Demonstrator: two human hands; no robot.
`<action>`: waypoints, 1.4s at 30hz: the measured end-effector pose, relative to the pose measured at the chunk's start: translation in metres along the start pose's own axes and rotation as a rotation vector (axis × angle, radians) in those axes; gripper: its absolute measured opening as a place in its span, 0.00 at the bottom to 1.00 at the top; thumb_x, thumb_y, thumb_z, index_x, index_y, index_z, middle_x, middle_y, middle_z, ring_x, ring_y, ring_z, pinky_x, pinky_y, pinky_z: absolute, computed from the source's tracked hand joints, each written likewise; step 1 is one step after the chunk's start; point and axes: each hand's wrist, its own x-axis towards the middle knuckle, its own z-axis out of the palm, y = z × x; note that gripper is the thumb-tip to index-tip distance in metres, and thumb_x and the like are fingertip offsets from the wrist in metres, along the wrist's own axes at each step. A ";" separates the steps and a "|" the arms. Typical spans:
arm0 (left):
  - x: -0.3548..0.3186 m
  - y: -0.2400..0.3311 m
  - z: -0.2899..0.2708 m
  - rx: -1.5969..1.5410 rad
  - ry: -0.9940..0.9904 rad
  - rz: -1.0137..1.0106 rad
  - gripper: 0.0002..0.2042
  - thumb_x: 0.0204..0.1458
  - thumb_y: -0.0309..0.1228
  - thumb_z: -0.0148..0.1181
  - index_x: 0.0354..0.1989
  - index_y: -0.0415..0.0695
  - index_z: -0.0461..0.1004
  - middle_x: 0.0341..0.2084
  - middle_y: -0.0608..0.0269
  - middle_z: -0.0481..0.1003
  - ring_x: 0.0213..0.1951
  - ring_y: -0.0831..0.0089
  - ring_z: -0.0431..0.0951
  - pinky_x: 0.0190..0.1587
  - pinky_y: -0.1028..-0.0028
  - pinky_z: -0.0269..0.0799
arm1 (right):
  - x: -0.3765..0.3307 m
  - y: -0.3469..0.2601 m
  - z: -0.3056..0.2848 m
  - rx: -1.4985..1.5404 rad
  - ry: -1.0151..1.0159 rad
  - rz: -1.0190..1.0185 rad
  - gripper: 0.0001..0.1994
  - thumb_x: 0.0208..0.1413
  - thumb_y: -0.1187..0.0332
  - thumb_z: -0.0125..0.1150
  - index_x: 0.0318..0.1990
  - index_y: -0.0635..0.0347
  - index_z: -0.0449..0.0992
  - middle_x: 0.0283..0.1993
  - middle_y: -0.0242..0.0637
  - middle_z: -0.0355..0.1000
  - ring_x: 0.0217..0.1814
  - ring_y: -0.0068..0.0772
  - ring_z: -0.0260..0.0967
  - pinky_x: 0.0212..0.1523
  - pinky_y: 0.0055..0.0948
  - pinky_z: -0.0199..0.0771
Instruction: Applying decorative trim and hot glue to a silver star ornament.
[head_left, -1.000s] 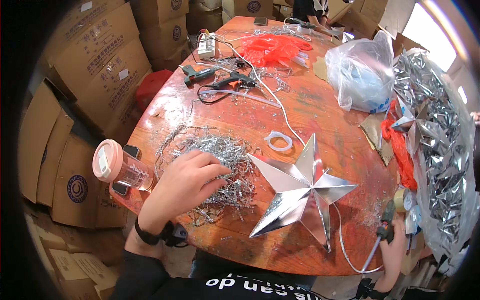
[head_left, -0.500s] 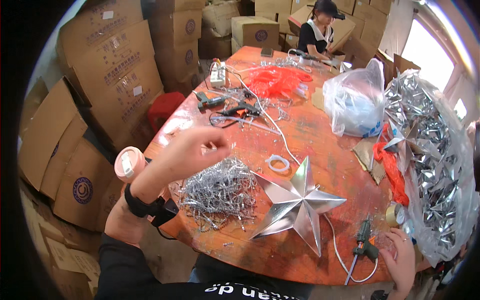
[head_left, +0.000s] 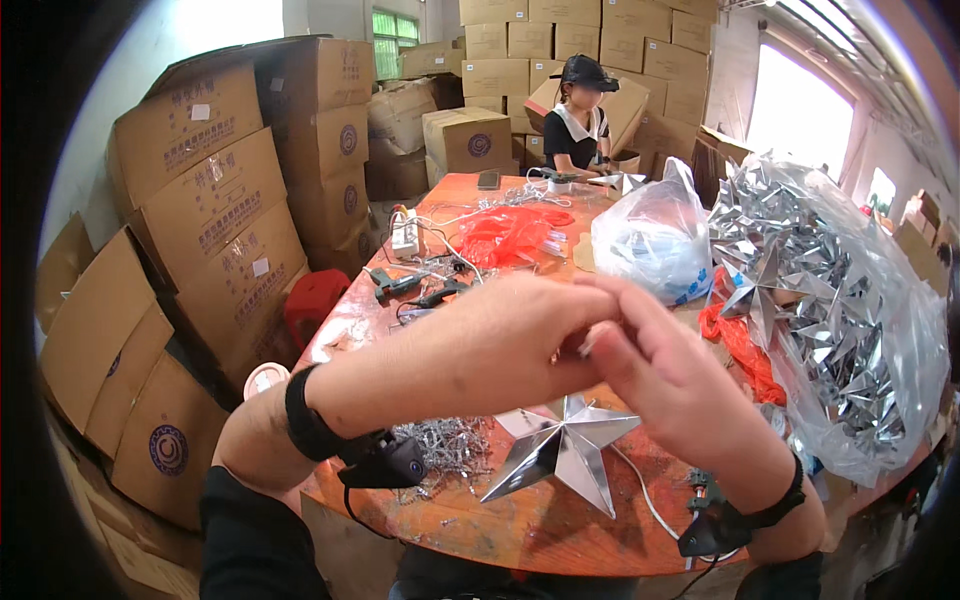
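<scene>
My left hand and my right hand are raised together in front of the camera, fingertips meeting around a small thin silver piece, too small to tell which hand grips it. Below them on the round wooden table lies a shiny silver star. Beside the star, partly hidden by my left wrist, is a heap of silver wire bits.
A big clear bag of silver stars fills the right side. A white plastic bag, red netting, glue guns and a power strip lie farther back. Another person sits at the far end. Cardboard boxes stack on the left.
My left hand has lifted from the wire heap up to face height and my right hand has come up from the table's right edge to meet it. The camera has tilted upward.
</scene>
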 end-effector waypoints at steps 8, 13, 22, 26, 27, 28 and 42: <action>-0.033 -0.011 0.027 -0.814 -0.124 -0.202 0.14 0.61 0.21 0.57 0.54 0.40 0.65 0.38 0.65 0.77 0.43 0.79 0.77 0.42 0.77 0.72 | -0.021 0.019 0.003 0.036 -0.045 0.108 0.19 0.63 0.71 0.57 0.61 0.63 0.68 0.33 0.37 0.74 0.37 0.21 0.70 0.39 0.30 0.72; -0.042 -0.016 0.032 -0.492 -0.104 -0.173 0.09 0.58 0.20 0.61 0.47 0.38 0.78 0.36 0.64 0.80 0.40 0.80 0.79 0.42 0.76 0.74 | -0.047 0.031 -0.013 -0.363 -0.045 -0.106 0.08 0.59 0.73 0.60 0.44 0.63 0.80 0.29 0.37 0.75 0.30 0.24 0.71 0.32 0.25 0.71; -0.066 -0.099 0.092 -0.544 -0.008 -0.235 0.07 0.57 0.21 0.62 0.43 0.37 0.80 0.34 0.60 0.82 0.37 0.76 0.81 0.41 0.75 0.75 | -0.093 0.035 -0.039 -0.151 0.246 0.148 0.05 0.58 0.72 0.59 0.35 0.66 0.76 0.29 0.32 0.70 0.32 0.18 0.64 0.33 0.22 0.63; -0.097 -0.122 0.139 -1.005 -0.049 -0.426 0.07 0.62 0.23 0.57 0.45 0.36 0.79 0.36 0.66 0.80 0.39 0.81 0.77 0.42 0.78 0.74 | -0.093 0.046 -0.035 0.087 0.224 0.352 0.05 0.58 0.74 0.55 0.34 0.66 0.75 0.30 0.24 0.67 0.33 0.14 0.61 0.33 0.21 0.61; -0.097 -0.116 0.147 -1.098 -0.066 -0.436 0.07 0.62 0.23 0.57 0.44 0.35 0.78 0.36 0.66 0.80 0.38 0.82 0.77 0.42 0.79 0.74 | -0.099 0.050 -0.040 0.108 0.256 0.349 0.05 0.58 0.75 0.54 0.33 0.66 0.75 0.30 0.24 0.66 0.33 0.14 0.60 0.34 0.21 0.61; -0.099 -0.115 0.157 -1.194 -0.086 -0.454 0.07 0.63 0.23 0.56 0.45 0.35 0.78 0.35 0.67 0.79 0.38 0.82 0.77 0.41 0.79 0.73 | -0.107 0.056 -0.046 0.132 0.285 0.344 0.05 0.58 0.75 0.54 0.33 0.66 0.74 0.29 0.24 0.66 0.33 0.14 0.60 0.34 0.21 0.61; -0.041 -0.062 0.077 -0.575 0.016 -0.249 0.05 0.51 0.17 0.65 0.36 0.37 0.81 0.30 0.59 0.82 0.33 0.75 0.81 0.37 0.76 0.76 | -0.168 0.073 -0.050 -0.448 -0.221 0.056 0.05 0.52 0.67 0.70 0.31 0.57 0.82 0.65 0.50 0.62 0.62 0.52 0.63 0.60 0.46 0.63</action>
